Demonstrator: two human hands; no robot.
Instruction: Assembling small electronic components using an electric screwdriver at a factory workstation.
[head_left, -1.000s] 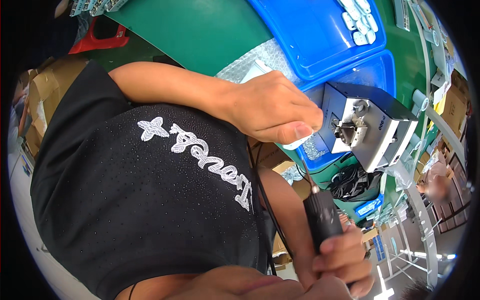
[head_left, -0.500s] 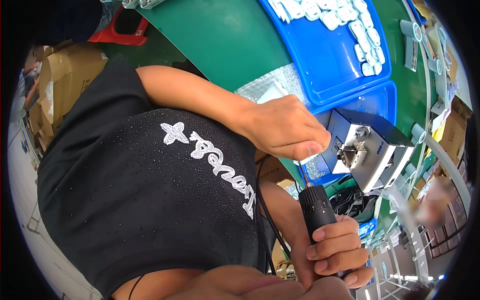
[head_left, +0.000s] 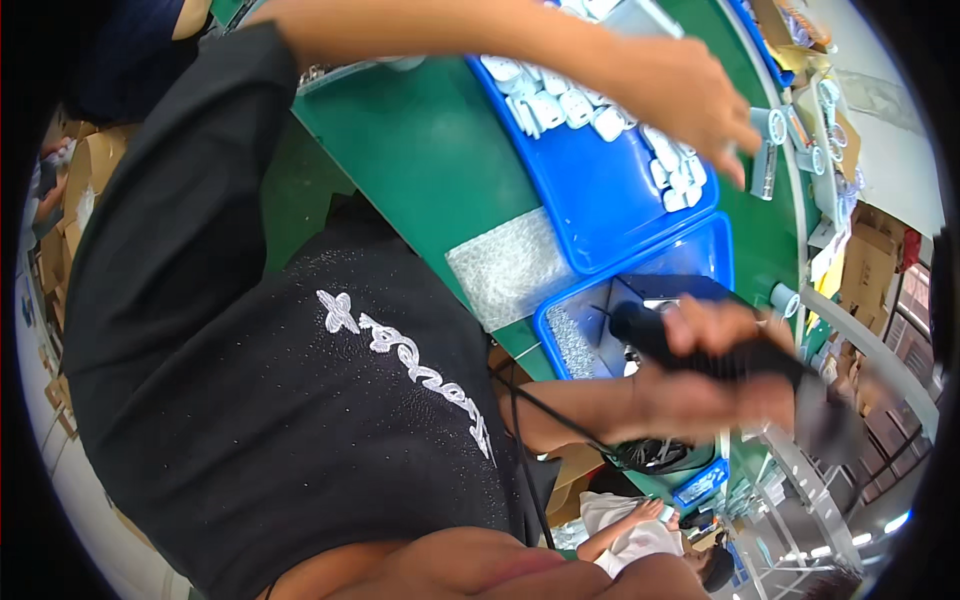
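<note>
My left hand (head_left: 690, 105) reaches over the far part of a blue tray (head_left: 600, 225), its fingers somewhat blurred and apart, with nothing visible in them. White plastic housings (head_left: 575, 108) lie in that tray, below the hand and wrist. My right hand (head_left: 720, 370) is wrapped round a black electric screwdriver (head_left: 650, 335), smeared by motion, with its front end pointing left. The screwdriver and hand pass in front of a black-and-silver box-shaped machine (head_left: 690, 288), hiding much of it. Small shiny parts (head_left: 570, 340), too small to tell, lie in the second blue tray (head_left: 727, 245) around the machine.
A sheet of bubble wrap (head_left: 510, 265) lies on the green table (head_left: 430, 150) beside the trays. A black cable (head_left: 560, 415) runs across my right forearm. Pale blue cylindrical pieces (head_left: 768, 125) stand along the far edge. Another person in white (head_left: 630, 530) sits beyond.
My left hand has moved from beside the screwdriver tip to over the tray of white housings. My right hand has swung the screwdriver from pointing up to pointing left. The view has shifted.
</note>
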